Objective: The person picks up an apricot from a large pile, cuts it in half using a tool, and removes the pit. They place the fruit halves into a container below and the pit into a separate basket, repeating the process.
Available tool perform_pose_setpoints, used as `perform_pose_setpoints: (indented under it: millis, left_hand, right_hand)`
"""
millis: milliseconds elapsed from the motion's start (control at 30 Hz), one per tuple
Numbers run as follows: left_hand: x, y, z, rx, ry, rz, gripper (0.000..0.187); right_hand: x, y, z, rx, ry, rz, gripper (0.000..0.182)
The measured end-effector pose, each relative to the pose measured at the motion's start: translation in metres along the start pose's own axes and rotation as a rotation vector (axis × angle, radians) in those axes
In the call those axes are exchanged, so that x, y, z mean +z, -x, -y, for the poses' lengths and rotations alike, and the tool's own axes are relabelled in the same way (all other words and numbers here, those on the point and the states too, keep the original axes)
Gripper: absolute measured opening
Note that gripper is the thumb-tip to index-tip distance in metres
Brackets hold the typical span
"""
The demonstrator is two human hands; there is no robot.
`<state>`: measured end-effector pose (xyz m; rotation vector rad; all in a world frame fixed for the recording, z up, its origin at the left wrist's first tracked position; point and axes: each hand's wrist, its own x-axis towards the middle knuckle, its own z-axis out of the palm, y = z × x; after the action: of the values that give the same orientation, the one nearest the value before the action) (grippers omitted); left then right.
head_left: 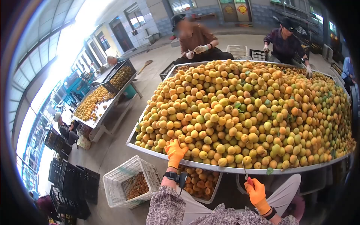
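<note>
My left hand [175,153], in an orange glove, reaches over the near edge of a metal-rimmed table [210,167]. Its fingers are apart and lie against the heaped apricots [225,112], which are yellow, orange and partly green. My right hand [258,195], gloved in orange too, is closed around a small red-handled tool with a thin, curved metal tip [245,168]. The tip points up in front of the table's rim. Below the rim, between my knees and partly covered by my left arm, is a crate of halved apricots [202,183].
A white crate [131,180] with brown pits at its bottom stands at my left. Black crates [77,183] are stacked farther left. Two people in white gloves sit across the table. A second table [101,107] with fruit stands back left.
</note>
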<state>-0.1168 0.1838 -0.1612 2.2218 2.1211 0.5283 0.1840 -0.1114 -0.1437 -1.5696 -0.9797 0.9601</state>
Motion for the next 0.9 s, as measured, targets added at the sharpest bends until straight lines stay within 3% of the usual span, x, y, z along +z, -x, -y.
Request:
perform_pose_setpoints:
  millis: [67, 200, 267, 367, 433, 467, 500, 567, 633, 700, 800, 900]
  left_hand:
    - [0.006, 0.003, 0.002, 0.087, 0.066, -0.111, 0.043]
    - [0.003, 0.005, -0.005, 0.057, 0.091, -0.144, 0.043]
    - [0.003, 0.004, -0.003, -0.018, 0.219, -0.241, 0.041]
    - [-0.021, 0.011, -0.003, -0.213, 0.639, -0.186, 0.036]
    - [-0.003, 0.008, 0.022, -0.177, 1.240, -0.214, 0.027]
    - [-0.021, 0.017, 0.012, -0.225, 1.576, -0.107, 0.030]
    - [-0.035, 0.027, 0.003, -0.228, 1.574, -0.113, 0.030]
    - [-0.050, 0.050, -0.015, -0.111, 2.130, 0.196, 0.048]
    - [-0.058, 0.076, -0.038, -0.112, 2.248, 0.386, 0.058]
    - [-0.047, 0.099, -0.045, -0.186, 2.396, 0.594, 0.055]
    - [-0.057, 0.129, -0.082, -0.242, 2.420, 0.594, 0.056]
    - [-0.059, 0.149, -0.100, -0.167, 2.608, 0.820, 0.053]
  right_hand:
    - [0.001, -0.001, 0.008, -0.053, -0.078, 0.011, 0.018]
    - [0.004, 0.000, 0.017, -0.122, -0.069, 0.034, 0.017]
    - [0.005, -0.004, 0.016, 0.066, -0.201, 0.073, 0.016]
    - [0.003, -0.003, 0.026, 0.059, -0.259, 0.079, 0.015]
    - [0.003, -0.006, 0.033, 0.068, -0.249, 0.105, 0.014]
    - [0.005, -0.006, 0.036, 0.067, -0.271, 0.116, 0.015]
    - [0.007, -0.005, 0.037, 0.074, -0.293, 0.131, 0.015]
    - [0.011, -0.005, 0.044, 0.109, -0.314, 0.181, 0.017]
    - [0.017, -0.005, 0.050, 0.152, -0.329, 0.215, 0.018]
    - [0.027, -0.004, 0.052, 0.120, -0.426, 0.261, 0.021]
    - [0.030, 0.000, 0.059, 0.123, -0.494, 0.385, 0.033]
    - [0.029, 0.004, 0.086, 0.192, -0.470, 0.439, 0.036]
